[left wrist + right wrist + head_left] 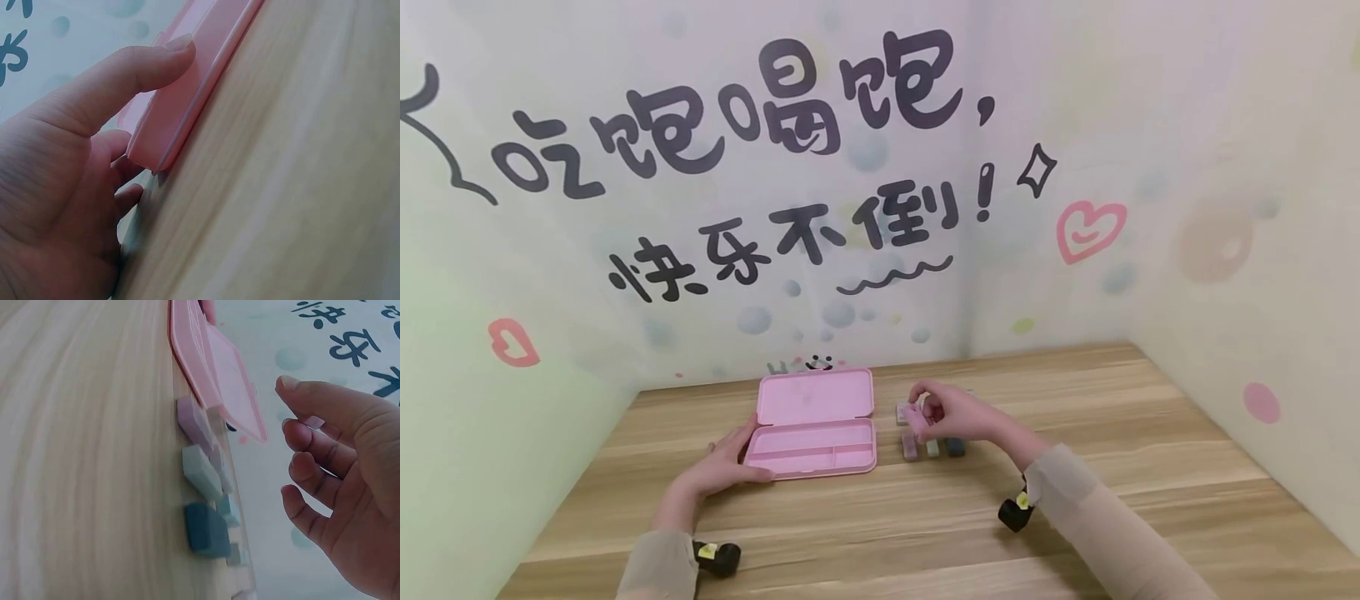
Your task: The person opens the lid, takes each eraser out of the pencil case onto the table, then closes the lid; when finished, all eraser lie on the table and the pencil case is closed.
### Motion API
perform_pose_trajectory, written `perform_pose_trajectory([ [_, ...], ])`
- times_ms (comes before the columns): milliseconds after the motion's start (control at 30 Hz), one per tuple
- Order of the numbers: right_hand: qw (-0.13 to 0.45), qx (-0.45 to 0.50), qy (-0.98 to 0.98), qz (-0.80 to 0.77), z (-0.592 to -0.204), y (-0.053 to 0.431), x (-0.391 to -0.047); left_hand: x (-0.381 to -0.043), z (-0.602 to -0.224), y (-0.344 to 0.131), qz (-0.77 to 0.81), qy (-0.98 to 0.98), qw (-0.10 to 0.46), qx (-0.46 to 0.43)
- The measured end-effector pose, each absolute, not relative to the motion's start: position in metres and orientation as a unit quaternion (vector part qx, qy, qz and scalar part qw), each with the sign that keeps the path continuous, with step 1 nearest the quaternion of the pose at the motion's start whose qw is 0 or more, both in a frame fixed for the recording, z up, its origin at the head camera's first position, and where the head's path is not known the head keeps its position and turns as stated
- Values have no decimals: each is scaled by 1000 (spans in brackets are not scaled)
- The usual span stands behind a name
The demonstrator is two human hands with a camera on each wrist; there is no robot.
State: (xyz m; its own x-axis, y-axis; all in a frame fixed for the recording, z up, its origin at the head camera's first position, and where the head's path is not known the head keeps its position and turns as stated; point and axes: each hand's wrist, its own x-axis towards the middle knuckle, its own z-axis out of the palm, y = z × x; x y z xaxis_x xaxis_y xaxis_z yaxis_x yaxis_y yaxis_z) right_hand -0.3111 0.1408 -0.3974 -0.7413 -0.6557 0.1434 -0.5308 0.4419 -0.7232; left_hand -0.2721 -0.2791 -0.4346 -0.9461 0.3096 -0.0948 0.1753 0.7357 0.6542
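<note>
A pink pencil case point(816, 396) lies with its lid folded back, showing bare compartments. My left hand point(726, 462) holds its left end, the thumb along the front wall and the fingers at the side. To the right of the case, my right hand point(958, 414) pinches a small pink block point(915, 420) between thumb and fingertips, above other small blocks. In the right wrist view the fingers mostly hide it. Beneath sit a mauve block point(195, 425), a pale green block point(201, 472) and a dark teal block point(206, 531), with several more behind.
The wooden table point(880, 542) meets a printed backdrop point(820, 208) with large lettering just behind the case, and side walls rise left and right. Each wrist carries a black camera, such as the right wrist camera point(1015, 514).
</note>
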Motion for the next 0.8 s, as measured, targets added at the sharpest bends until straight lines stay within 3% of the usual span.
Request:
perform_pose_trajectory([
  [800,51,-273,872,-403,-421,213,-308,-272,-434,-278,339,925,106,134],
])
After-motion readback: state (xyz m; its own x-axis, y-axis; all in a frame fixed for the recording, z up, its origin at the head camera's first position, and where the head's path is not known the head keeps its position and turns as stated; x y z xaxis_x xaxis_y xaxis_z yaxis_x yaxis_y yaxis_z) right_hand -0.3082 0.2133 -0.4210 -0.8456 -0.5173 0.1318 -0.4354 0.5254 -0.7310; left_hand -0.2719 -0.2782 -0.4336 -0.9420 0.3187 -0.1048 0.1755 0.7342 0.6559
